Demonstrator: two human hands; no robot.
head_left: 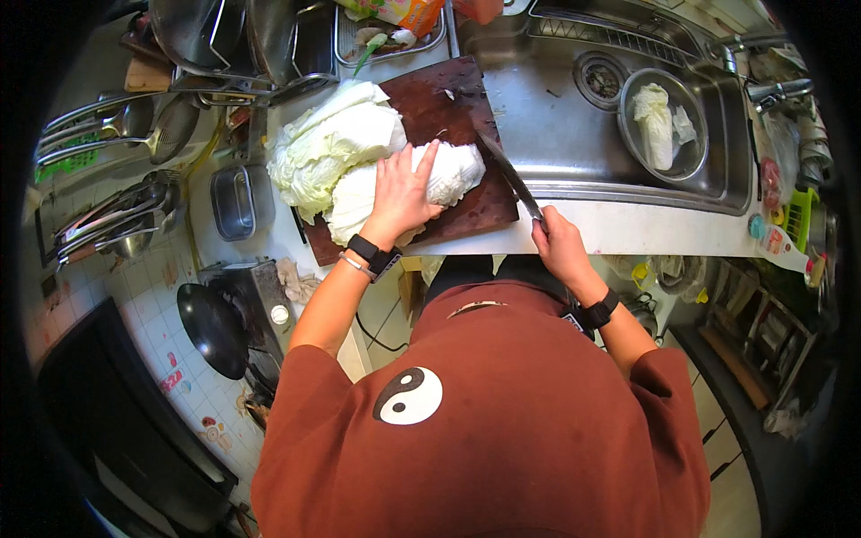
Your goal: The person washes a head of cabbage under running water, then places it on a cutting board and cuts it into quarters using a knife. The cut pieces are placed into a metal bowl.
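A dark wooden cutting board (430, 101) lies at the counter's edge beside the sink. Two large pieces of napa cabbage rest on it: one (336, 141) at the back left, the other (457, 171) nearer me, with its pale base to the right. My left hand (407, 185) presses on the near piece, fingers spread over its top. In my right hand (558, 245) is the handle of a kitchen knife (506, 168). Its blade points away from me and to the left, over the board's right part, apart from the cabbage.
Right of the board is a steel sink (538, 128), holding a metal bowl (699, 151) with a smaller cabbage piece (652, 128). A steel container (232, 202) stands left. Behind are a tray (346, 50) and a pan rack (303, 84); a black wok (212, 329) sits lower left.
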